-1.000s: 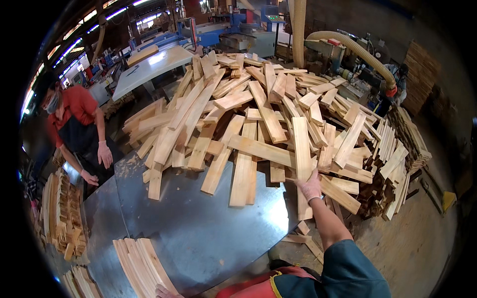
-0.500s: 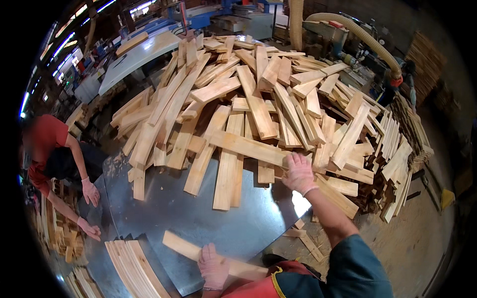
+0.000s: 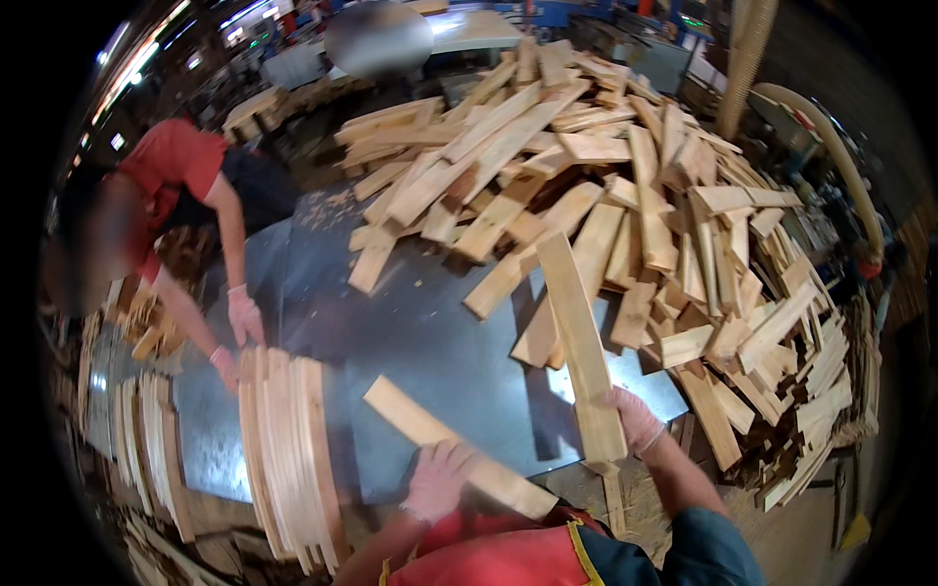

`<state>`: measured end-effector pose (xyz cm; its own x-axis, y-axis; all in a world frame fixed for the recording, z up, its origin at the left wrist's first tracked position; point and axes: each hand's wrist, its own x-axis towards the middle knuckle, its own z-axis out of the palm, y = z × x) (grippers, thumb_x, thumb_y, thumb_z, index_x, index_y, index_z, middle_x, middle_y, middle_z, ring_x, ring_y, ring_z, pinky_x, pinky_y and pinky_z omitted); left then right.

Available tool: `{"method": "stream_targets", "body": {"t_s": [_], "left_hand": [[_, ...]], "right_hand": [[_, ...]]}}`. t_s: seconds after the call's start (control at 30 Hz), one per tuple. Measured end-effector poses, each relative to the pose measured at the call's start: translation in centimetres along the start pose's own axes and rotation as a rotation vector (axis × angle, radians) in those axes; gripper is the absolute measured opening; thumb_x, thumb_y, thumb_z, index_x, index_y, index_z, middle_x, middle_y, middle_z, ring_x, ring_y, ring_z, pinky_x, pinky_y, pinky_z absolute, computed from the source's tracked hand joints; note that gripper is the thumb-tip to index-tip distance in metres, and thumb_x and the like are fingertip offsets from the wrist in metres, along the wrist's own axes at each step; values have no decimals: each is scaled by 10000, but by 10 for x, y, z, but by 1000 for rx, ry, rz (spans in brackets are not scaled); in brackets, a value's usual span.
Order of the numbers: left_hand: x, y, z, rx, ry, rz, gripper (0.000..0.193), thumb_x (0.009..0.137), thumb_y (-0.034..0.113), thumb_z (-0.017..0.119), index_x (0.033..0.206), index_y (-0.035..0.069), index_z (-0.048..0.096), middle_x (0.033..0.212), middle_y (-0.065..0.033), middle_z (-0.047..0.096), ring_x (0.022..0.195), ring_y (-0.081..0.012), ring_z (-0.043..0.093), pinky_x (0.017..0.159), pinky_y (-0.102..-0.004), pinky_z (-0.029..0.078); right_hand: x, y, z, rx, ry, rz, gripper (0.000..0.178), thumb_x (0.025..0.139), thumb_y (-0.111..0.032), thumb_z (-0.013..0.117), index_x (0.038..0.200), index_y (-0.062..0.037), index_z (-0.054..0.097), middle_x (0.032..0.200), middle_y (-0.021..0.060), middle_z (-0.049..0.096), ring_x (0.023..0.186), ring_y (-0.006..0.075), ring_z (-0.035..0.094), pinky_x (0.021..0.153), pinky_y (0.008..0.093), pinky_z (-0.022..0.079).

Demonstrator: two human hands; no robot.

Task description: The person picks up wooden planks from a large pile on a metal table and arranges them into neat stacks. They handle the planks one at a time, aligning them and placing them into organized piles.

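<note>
My right hand, in a thin pale glove, is closed on the near end of a wooden plank, which is lifted and tilted away from me over the table. My left hand, gloved too, is closed on a second wooden plank, near my red apron. That plank lies slantwise over the near part of the metal table. The undersides of both grips are hidden. Beyond my right hand rises a large heap of loose planks.
A co-worker in a red shirt leans in from the left, gloved hands at a row of upright-set planks. Another small row of planks stands farther left. A ribbed hose hangs at the back right.
My right hand has drawn a plank off the heap and swung it toward me. The view has turned left. The co-worker's hands have moved to the row of planks.
</note>
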<state>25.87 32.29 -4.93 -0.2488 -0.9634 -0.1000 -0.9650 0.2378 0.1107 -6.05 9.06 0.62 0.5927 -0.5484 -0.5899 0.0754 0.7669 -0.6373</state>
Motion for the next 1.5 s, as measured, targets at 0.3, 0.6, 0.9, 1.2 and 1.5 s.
{"method": "stream_targets", "body": {"t_s": [0.3,0.6,0.9,1.2,1.5], "left_hand": [[16,-36,-48,-116,-351,-167,527,926,259,629,1434,144,549,1271,-104,657,1204,-306,625,1089,-433,420],[-70,-90,-16,-1321,48,-883,634,892,440,731,1364,39,597,1304,-247,655,1176,-398,637,1055,-421,479],[-99,-100,30,-2199,375,-800,559,913,319,731,1378,45,586,1251,-229,678,1154,-333,677,998,-393,525],[-255,-159,-3,-129,840,-1389,521,936,386,651,1345,63,642,1282,-208,677,1243,-379,607,1062,-468,487],[-334,-147,-23,-795,306,-1671,433,946,458,599,1130,89,731,1029,-194,731,1014,-397,693,896,-488,531]], "right_hand": [[-22,58,154,-67,-67,-157,587,773,-207,648,1291,65,602,1111,167,690,978,275,703,861,395,611],[47,191,205,-781,-50,119,456,972,-210,641,1378,-11,587,1210,94,711,1061,230,684,930,359,542],[87,205,270,16,-279,191,595,918,-350,747,1397,-58,548,1300,139,671,1206,322,654,1026,468,545],[141,261,313,-541,-131,-37,612,896,-99,735,1448,-33,480,1186,115,684,1071,230,642,927,375,545],[127,243,403,-576,-426,217,789,891,-384,822,1493,-28,455,1224,115,638,1121,225,592,965,343,491]]}}
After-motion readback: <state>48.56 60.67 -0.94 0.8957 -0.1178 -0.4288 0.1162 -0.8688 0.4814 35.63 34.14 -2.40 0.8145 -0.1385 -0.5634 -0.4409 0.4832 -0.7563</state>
